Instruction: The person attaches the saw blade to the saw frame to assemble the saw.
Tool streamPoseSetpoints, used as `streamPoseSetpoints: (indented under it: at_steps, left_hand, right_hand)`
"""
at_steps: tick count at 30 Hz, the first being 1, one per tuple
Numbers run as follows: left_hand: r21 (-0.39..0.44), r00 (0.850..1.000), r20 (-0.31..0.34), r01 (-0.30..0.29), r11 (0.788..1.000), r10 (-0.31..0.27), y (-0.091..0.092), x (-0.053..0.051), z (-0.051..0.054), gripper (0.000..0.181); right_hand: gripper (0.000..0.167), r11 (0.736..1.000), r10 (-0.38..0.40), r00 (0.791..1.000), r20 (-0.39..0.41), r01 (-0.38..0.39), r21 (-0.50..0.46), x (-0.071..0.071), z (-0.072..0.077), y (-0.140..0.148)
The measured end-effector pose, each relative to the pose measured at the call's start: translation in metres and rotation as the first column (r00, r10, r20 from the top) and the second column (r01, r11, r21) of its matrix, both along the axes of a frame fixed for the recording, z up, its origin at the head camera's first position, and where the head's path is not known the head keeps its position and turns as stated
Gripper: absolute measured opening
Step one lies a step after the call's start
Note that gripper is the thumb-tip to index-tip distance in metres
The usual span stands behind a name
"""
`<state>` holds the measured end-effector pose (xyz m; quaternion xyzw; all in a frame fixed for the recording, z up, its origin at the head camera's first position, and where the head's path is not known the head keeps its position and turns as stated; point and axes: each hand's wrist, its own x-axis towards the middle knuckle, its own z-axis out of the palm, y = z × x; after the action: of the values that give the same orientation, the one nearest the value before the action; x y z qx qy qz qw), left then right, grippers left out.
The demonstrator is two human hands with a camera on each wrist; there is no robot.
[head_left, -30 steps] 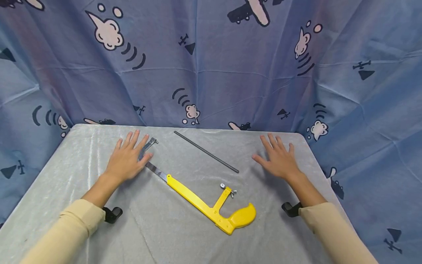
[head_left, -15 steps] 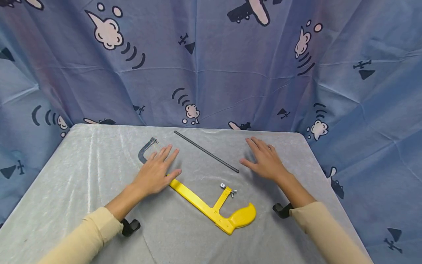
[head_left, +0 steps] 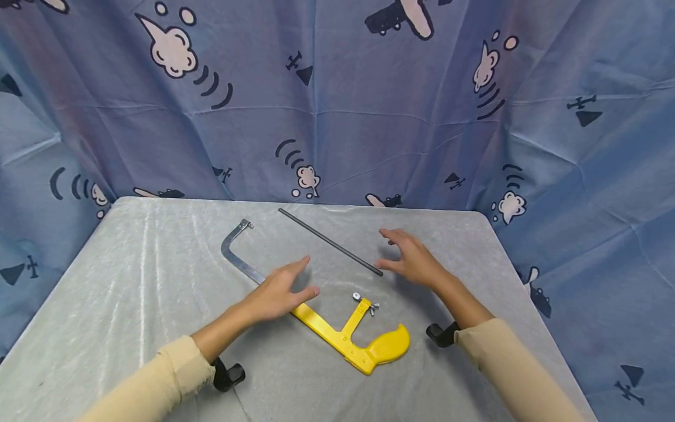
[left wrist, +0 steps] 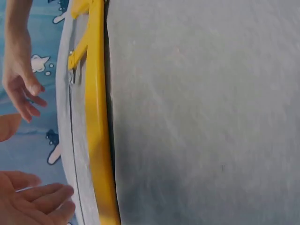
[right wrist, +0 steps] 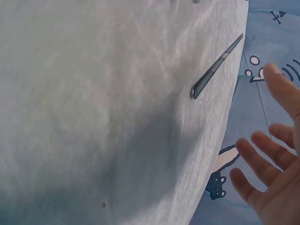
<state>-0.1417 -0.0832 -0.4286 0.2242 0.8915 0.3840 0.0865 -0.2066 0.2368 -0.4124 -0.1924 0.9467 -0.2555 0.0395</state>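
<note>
A hacksaw frame with a yellow body and handle (head_left: 387, 346) and a grey metal bow (head_left: 239, 264) lies diagonally on the table. My left hand (head_left: 276, 293) hovers over its middle, fingers extended, holding nothing; it hides part of the bar. In the left wrist view the yellow bar (left wrist: 97, 112) runs beside that hand (left wrist: 35, 201). A thin dark rod (head_left: 332, 243) lies behind the frame. My right hand (head_left: 416, 261) is just right of the rod's near end, fingers loosely bent and empty; the right wrist view shows the hand (right wrist: 276, 173) apart from the rod (right wrist: 218, 65).
Pale grey cloth covers the table (head_left: 132, 246). A blue patterned curtain (head_left: 348, 140) hangs along its back edge and the sides. Each wrist carries a black mount, the left one (head_left: 229, 375) low over the cloth and the right one (head_left: 442, 335) beyond the saw handle.
My left hand has moved right and nearer along the saw frame, uncovering the metal bow. My right hand has shifted left toward the rod, its fingers more bent. The saw frame and rod have not moved.
</note>
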Motion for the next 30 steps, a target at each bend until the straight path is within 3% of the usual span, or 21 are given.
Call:
streamPoseSetpoints:
  at_steps: [6, 11, 15, 19, 26, 30]
  left_hand:
    - [0.088, 0.992, 0.118, 0.035, 0.996, -0.045, 0.009, 0.003, -0.001, 0.072]
    - [0.178, 0.965, 0.223, 0.1, 0.979, -0.139, 0.015, 0.005, -0.004, 0.067]
    - [0.235, 0.941, 0.285, 0.118, 0.965, -0.184, 0.02, 0.005, -0.005, 0.064]
    - [0.245, 0.923, 0.318, 0.139, 0.96, -0.215, 0.025, 0.005, -0.007, 0.061]
    - [0.207, 0.877, 0.396, 0.203, 0.957, -0.272, 0.033, 0.003, -0.01, 0.06]
    - [0.208, 0.865, 0.412, 0.216, 0.954, -0.286, 0.039, 0.004, -0.01, 0.058]
  right_hand:
    - [0.075, 0.992, 0.043, 0.997, 0.058, -0.035, -0.124, -0.006, -0.008, -0.002]
    - [0.064, 0.983, 0.06, 0.993, 0.101, -0.041, -0.177, -0.009, -0.012, -0.003]
    - [0.053, 0.973, 0.078, 0.985, 0.155, -0.041, -0.229, -0.011, -0.013, -0.004]
    - [0.047, 0.97, 0.101, 0.975, 0.196, -0.053, -0.235, -0.014, -0.014, -0.004]
    - [0.043, 0.968, 0.114, 0.965, 0.237, -0.054, -0.246, -0.019, -0.017, -0.01]
    - [0.039, 0.966, 0.121, 0.965, 0.234, -0.06, -0.252, -0.02, -0.021, -0.015]
